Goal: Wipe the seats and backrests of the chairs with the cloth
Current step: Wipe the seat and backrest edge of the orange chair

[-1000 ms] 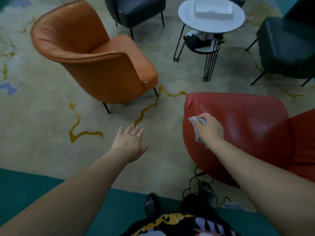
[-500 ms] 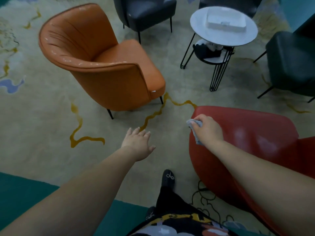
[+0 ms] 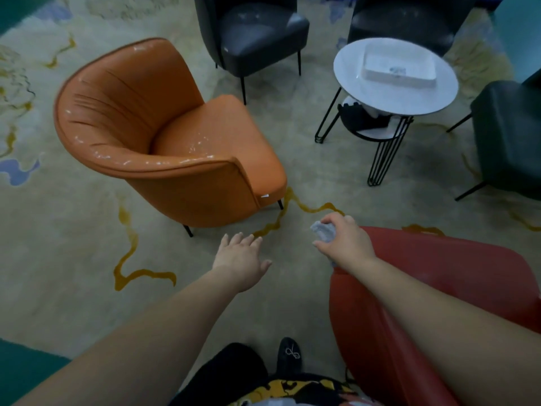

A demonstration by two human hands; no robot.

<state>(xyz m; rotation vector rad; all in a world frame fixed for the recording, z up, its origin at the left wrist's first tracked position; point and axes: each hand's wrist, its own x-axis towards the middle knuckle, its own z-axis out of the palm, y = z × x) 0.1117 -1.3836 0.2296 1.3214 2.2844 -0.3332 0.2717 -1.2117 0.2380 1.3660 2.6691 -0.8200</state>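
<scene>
Right hand point(image 3: 345, 241) clutches the bunched grey cloth point(image 3: 323, 230) just left of the red chair point(image 3: 439, 288); left hand point(image 3: 240, 257) hangs relaxed, fingers spread, grasping nothing.

Dim, soft indoor light, slightly blurred throughout.
Overhead glare streaks the glossy orange leather armchair point(image 3: 164, 136) beyond the fingers; wide-angle bending at the edges.

Right hand point(image 3: 345, 241) grips cloth point(image 3: 323, 230) beside red chair point(image 3: 439, 276).
</scene>
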